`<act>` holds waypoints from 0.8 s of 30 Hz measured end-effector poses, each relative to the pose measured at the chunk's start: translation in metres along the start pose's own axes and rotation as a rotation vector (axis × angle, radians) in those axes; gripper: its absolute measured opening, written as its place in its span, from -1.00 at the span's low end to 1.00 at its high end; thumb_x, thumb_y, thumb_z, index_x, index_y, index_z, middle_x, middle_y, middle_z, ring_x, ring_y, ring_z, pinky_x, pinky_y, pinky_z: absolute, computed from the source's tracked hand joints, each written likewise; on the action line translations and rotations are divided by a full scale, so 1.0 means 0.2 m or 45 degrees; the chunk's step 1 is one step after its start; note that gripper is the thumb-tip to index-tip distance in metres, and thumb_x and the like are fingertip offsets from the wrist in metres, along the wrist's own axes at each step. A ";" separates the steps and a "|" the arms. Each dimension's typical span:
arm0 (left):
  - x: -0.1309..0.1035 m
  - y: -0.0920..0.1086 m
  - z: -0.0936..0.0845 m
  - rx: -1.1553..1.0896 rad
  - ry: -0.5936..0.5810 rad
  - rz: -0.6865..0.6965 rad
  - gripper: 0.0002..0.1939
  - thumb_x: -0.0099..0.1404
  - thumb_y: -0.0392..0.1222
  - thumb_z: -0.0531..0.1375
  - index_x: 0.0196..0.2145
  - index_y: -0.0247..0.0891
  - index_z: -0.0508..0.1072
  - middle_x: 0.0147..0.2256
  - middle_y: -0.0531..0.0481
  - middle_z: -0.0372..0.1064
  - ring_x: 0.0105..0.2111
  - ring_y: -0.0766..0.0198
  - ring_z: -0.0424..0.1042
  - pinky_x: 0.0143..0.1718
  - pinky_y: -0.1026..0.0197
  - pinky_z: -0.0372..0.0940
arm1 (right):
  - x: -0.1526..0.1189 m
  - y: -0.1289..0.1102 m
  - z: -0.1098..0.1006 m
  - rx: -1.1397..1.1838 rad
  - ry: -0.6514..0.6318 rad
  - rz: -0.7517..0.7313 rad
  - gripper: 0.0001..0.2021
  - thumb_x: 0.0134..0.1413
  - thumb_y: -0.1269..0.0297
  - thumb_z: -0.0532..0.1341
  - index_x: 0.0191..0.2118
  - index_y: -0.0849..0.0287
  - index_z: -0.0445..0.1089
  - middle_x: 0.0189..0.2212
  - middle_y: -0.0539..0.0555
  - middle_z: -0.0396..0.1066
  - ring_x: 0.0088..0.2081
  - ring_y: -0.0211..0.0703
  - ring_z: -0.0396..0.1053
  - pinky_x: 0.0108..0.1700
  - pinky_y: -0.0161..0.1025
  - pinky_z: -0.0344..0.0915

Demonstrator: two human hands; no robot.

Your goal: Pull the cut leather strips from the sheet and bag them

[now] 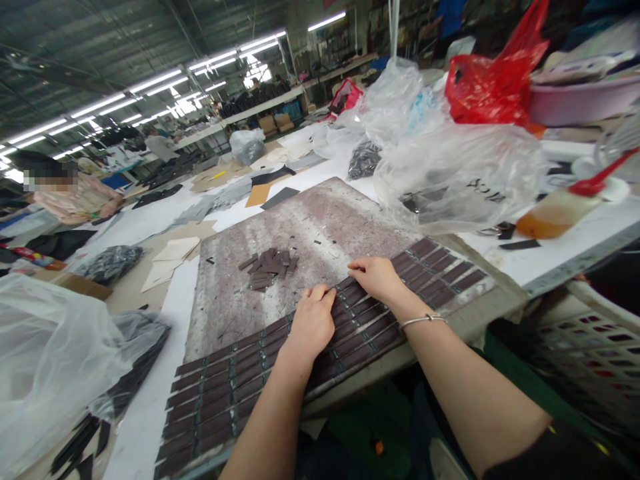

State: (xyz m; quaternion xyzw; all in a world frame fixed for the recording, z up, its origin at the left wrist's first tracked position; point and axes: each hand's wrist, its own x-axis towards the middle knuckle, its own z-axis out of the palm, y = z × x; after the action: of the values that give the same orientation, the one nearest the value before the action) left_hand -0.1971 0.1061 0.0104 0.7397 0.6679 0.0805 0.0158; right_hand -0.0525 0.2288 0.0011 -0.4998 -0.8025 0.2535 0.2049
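Observation:
Rows of small dark brown strips (215,380) lie side by side along the near edge of a worn, stained board (310,220). My left hand (313,323) rests at the top row, its fingers curled and pressed together over the strips. Just to its right, my right hand (377,277) is closed with thumb and forefinger pinched at the upper edge of the rows. Whatever is between the fingers of either hand is too small or hidden to make out. Farther up the board sits a loose pile of brown pieces (270,267).
Clear plastic bags (460,173) and a red bag (495,87) stand behind on the right, near a bottle of amber liquid (555,213). A white basket (590,340) is below the table's right edge. More bagged dark pieces (135,353) lie left; another person (75,193) sits beyond.

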 end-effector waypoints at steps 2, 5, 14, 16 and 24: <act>0.00 0.00 0.00 0.020 -0.016 -0.001 -0.50 0.22 -0.43 -0.06 0.09 -0.27 0.33 -0.06 -0.12 0.26 -0.14 0.12 0.20 -0.06 0.12 0.19 | 0.00 0.00 0.00 -0.046 0.003 -0.008 -0.80 0.07 0.32 0.19 -0.20 0.09 0.51 -0.22 0.00 0.51 -0.17 -0.21 0.42 -0.07 -0.33 0.25; 0.01 0.01 0.00 0.057 -0.032 0.000 -0.48 0.23 -0.41 -0.05 0.13 -0.23 0.29 -0.07 -0.12 0.25 -0.14 0.11 0.19 -0.06 0.10 0.19 | 0.00 0.00 0.01 -0.113 -0.004 -0.025 -0.80 0.08 0.31 0.17 -0.19 0.08 0.51 -0.22 0.00 0.50 -0.16 -0.20 0.42 -0.08 -0.33 0.24; 0.01 0.05 0.00 0.127 -0.035 -0.087 -0.50 0.25 -0.35 -0.05 0.12 -0.11 0.30 -0.08 -0.13 0.21 -0.16 0.06 0.18 -0.14 0.05 0.22 | -0.07 -0.02 -0.02 -0.446 0.143 -0.310 -0.77 0.13 0.33 0.10 -0.20 0.13 0.49 -0.14 0.11 0.41 -0.10 -0.09 0.28 -0.02 -0.24 0.15; 0.01 0.05 0.00 0.118 -0.035 -0.088 -0.51 0.25 -0.34 -0.05 0.12 -0.11 0.30 -0.08 -0.14 0.22 -0.16 0.06 0.18 -0.14 0.05 0.22 | -0.09 -0.02 -0.05 -0.482 0.083 -0.390 -0.74 0.13 0.40 0.06 -0.23 0.10 0.50 -0.18 0.09 0.41 -0.12 -0.11 0.27 -0.04 -0.25 0.14; 0.02 0.05 0.01 0.053 -0.012 -0.115 -0.50 0.22 -0.37 -0.03 0.09 -0.11 0.35 -0.11 -0.13 0.24 -0.17 0.05 0.21 -0.13 0.03 0.23 | -0.16 -0.08 -0.07 -0.632 -0.126 -0.333 -0.71 0.10 0.42 0.02 -0.30 0.14 0.50 -0.20 0.15 0.40 -0.15 -0.03 0.27 -0.18 -0.18 0.15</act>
State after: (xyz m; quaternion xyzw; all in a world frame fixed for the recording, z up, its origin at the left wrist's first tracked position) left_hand -0.1869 0.1094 0.0111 0.7093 0.7021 0.0622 0.0071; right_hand -0.0423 0.1957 0.0201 -0.4140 -0.9066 0.0449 0.0676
